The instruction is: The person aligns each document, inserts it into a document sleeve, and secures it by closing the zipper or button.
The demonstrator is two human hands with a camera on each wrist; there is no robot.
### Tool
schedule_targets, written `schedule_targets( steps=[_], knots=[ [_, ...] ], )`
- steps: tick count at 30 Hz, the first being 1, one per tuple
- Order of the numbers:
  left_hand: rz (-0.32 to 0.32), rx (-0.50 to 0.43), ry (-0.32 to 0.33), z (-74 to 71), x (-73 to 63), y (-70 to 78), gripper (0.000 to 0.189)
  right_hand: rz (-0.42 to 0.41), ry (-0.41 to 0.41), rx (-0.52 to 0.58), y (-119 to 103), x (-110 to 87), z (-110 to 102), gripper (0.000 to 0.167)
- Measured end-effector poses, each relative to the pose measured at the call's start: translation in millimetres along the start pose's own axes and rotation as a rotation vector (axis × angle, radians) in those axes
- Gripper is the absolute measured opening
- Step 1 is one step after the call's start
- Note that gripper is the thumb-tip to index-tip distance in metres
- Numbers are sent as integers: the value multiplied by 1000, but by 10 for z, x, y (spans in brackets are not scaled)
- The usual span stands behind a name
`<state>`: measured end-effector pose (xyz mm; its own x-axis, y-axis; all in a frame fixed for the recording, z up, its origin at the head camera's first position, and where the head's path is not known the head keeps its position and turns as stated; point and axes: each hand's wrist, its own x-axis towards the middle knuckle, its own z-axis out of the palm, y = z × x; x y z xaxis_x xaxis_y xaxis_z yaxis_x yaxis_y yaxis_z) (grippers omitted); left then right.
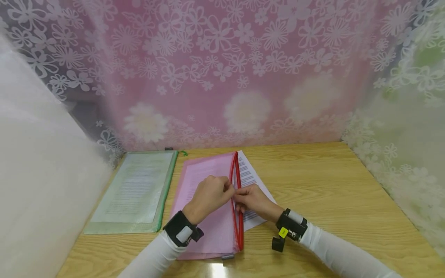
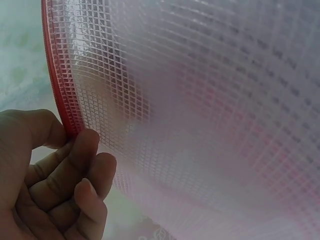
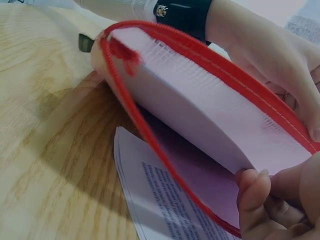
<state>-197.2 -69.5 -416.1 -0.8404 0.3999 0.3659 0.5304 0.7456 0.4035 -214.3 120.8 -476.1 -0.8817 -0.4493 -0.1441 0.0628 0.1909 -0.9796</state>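
A pink mesh zip pouch (image 1: pixel 208 239) lies on the table with its red-edged mouth spread apart on the right side. My left hand (image 1: pixel 210 195) pinches the upper red zipper edge (image 2: pixel 57 90) between thumb and forefinger and holds it raised. My right hand (image 1: pixel 255 200) reaches to the mouth; in the right wrist view its thumb and fingers pinch the edge of a white paper sheet (image 3: pixel 200 115) inside the pouch. More printed sheets (image 1: pixel 248 175) lie partly under the pouch's right side, their covered part hidden.
Left of the pink pouch lies a green mesh zip pouch (image 1: pixel 119 228) with printed paper inside. A green cord (image 1: pixel 183 153) is at its top right corner. Flower-patterned curtains (image 1: pixel 222 77) stand behind and at the sides of the wooden table (image 1: pixel 313 173).
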Motion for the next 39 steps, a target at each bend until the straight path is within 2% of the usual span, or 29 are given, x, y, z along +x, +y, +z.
schedule_targets(
  steps=[6,14,26,39],
  knots=[
    [-3,6,-14,24,-5,-2,15,31,0,8,7,12,15,22],
    [-15,7,-4,16,0,12,15,25,14,-20,-12,33,31,20],
    [-13,1,-2,32,-3,31,23,28,20,-19,-27,91,70,26],
    [-7,1,-7,38,3,38,29,40,33,-49,-20,116,72,21]
  ],
)
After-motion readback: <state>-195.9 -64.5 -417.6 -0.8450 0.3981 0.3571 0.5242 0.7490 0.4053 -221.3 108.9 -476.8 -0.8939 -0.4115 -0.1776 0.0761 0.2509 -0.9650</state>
